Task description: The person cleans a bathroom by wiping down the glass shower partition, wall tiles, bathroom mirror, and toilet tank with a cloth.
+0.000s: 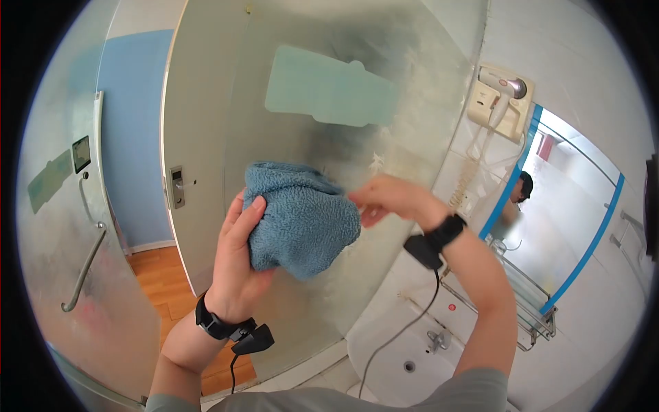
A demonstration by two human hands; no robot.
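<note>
A folded blue terry towel is held up in front of the frosted glass panel. My left hand grips its left side, thumb lying over the front and the other fingers behind, hidden by the cloth. At the towel's right edge, my right hand has its fingers curled and pinched together on the fabric; the exact hold is partly hidden. Each wrist wears a black strap with a small black device and a cable.
Below right is a white sink with a metal faucet. A hair dryer hangs on the wall beside a blue-edged mirror. Wire shelving juts out under the mirror. A glass door with a metal handle stands at left.
</note>
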